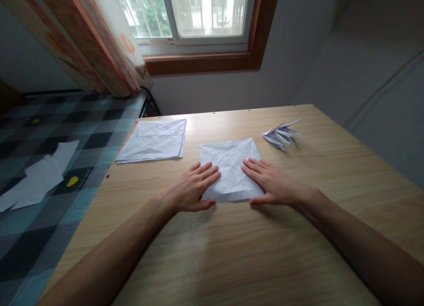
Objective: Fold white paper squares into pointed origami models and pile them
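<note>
A creased white square sheet of paper (230, 162) lies flat on the wooden table (251, 253) in front of me. My left hand (192, 189) rests flat on its lower left corner, fingers stretched out. Over the sheet's lower right corner my right hand (270, 182) lies flat too, fingers extended. Neither hand holds anything; both press the paper down.
A stack of creased white sheets (152, 140) lies at the table's far left. A folded paper figure with pointed tips (281, 134) sits at the far right. Left of the table is a checked bed cover (39, 173) with loose white papers (36, 175). A window and curtain stand behind.
</note>
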`<state>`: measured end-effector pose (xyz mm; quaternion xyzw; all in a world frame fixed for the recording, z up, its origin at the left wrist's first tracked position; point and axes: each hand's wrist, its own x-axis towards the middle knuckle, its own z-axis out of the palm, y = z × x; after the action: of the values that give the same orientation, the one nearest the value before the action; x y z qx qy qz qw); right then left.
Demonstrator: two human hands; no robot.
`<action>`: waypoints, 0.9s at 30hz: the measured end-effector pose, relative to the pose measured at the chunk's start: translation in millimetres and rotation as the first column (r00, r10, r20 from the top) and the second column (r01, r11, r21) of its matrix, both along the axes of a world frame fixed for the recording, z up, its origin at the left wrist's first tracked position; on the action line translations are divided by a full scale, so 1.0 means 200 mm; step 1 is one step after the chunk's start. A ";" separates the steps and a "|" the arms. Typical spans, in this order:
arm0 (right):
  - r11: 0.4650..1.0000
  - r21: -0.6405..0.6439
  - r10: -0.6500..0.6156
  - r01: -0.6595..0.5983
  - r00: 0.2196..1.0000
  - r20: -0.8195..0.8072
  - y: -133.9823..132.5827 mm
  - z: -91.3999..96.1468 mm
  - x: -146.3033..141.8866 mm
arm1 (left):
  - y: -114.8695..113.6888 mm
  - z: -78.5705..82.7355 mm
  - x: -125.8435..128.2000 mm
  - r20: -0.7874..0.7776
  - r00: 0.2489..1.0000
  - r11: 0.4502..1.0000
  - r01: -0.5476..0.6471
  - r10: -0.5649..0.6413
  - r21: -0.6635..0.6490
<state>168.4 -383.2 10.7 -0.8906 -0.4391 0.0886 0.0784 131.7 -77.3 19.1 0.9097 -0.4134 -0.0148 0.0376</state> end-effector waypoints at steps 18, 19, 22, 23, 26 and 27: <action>0.985 0.170 0.077 -0.010 0.918 -0.390 -0.21 0.05 0.12 | 0.09 -0.03 0.06 -0.187 0.960 0.796 -0.277 0.208 -0.539; 0.981 0.191 0.057 0.018 0.923 -0.381 -0.21 0.05 0.12 | 0.09 -0.03 0.06 -0.214 0.946 0.760 -0.324 0.244 -0.564; 0.926 0.348 -0.006 0.143 0.931 -0.366 -0.17 0.01 0.11 | 0.08 -0.04 0.06 -0.268 0.914 0.689 -0.405 0.304 -0.601; 0.881 0.417 -0.055 0.222 0.925 -0.375 -0.15 0.00 0.11 | 0.08 -0.05 0.07 -0.279 0.905 0.673 -0.424 0.320 -0.605; 0.715 0.560 -0.123 0.419 0.863 -0.489 -0.08 -0.07 0.12 | 0.08 -0.06 0.08 -0.322 0.863 0.610 -0.503 0.388 -0.613; 0.683 0.575 -0.124 0.450 0.847 -0.516 -0.06 -0.09 0.12 | 0.08 -0.07 0.08 -0.346 0.847 0.584 -0.530 0.404 -0.615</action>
<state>192.0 -395.2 -7.2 -0.8147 -0.2614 0.1058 0.5067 147.9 -60.9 5.9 0.8995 -0.1287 0.0738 0.4110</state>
